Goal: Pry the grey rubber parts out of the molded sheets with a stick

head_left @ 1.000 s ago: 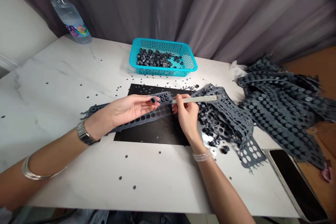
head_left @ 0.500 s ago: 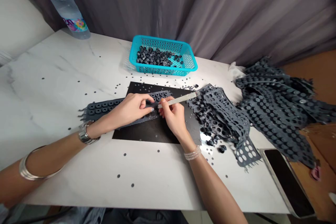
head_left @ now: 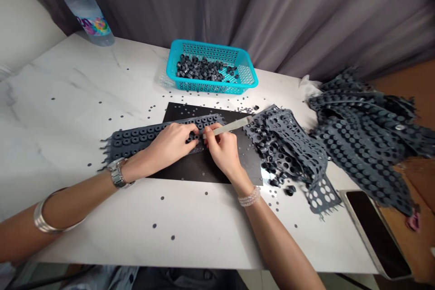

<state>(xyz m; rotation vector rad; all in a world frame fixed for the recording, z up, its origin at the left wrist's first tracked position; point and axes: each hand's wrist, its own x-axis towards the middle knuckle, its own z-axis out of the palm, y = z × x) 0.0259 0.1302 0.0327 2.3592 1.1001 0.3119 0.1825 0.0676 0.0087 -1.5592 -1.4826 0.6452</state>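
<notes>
A dark grey rubber strip (head_left: 139, 138) studded with small rings lies across a black mat (head_left: 190, 170) on the white marble table. My left hand (head_left: 173, 142) presses down on the strip, its fingers curled onto the rings near the strip's right end. My right hand (head_left: 220, 147) is closed on a thin pale stick (head_left: 231, 127), whose near tip meets the strip beside my left fingertips. Just right of my hands lies a heap of punched-out grey strips and loose rings (head_left: 285, 145).
A turquoise basket (head_left: 244, 65) with several black rings stands behind the mat. A big pile of ring strips (head_left: 367, 136) fills the right side. A phone (head_left: 377, 231) lies at the front right corner, a water bottle (head_left: 84, 9) far left. Small black discs dot the table.
My left hand turned palm down and lowered onto the strip, no longer holding up a ring. My right hand brought the stick's tip left and down to the strip.
</notes>
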